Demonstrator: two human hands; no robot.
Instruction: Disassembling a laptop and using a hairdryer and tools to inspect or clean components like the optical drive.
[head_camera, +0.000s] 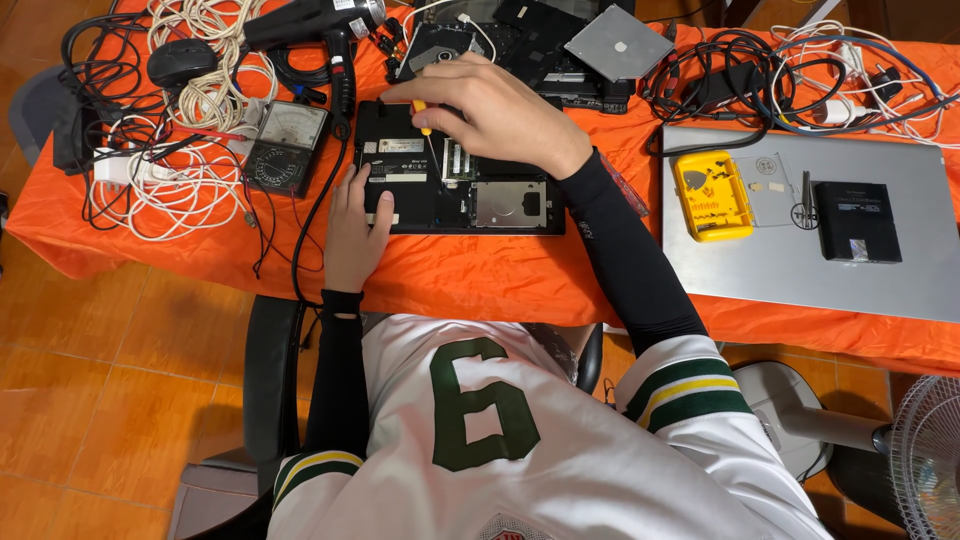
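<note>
A black laptop (410, 205) lies upside down on the orange tablecloth (470, 275), part of its bottom cover off and circuit parts showing. My left hand (355, 230) rests flat on the laptop's left front corner, fingers spread. Over the open bay, my right hand (490, 110) grips a small screwdriver (428, 125) with a yellow handle. The screwdriver's thin shaft points down into the laptop. Both arms wear black sleeves.
An analogue multimeter (285, 148), a black heat gun (320, 22), a mouse (182, 60) and tangled cables (190, 130) lie left. A dismantled laptop (540, 45) sits behind. To the right a silver laptop (900, 280) carries a yellow bit case (710, 195) and a black box (857, 222). A fan (925, 460) stands lower right.
</note>
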